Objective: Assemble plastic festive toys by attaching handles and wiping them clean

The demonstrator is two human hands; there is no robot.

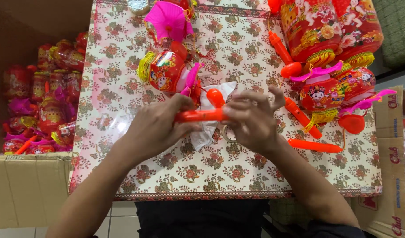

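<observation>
Both hands grip one orange plastic stick handle (201, 115) held level over the table. My left hand (156, 128) closes on its left end, and my right hand (252, 120) pinches its right end with fingers spread. Under the handle lies a crumpled white cloth (207, 132). Just behind the hands rests a small red and gold toy lantern (166, 70) with pink trim and a yellow tassel. A pink paper fan-shaped piece (168, 18) lies farther back.
The table wears a floral plastic cloth (123, 88). Several red lanterns (330, 31) and loose orange handles (315, 145) crowd the right side. A cardboard box (30, 185) at left holds many wrapped lanterns (48, 101). Another printed carton (390, 167) stands at right.
</observation>
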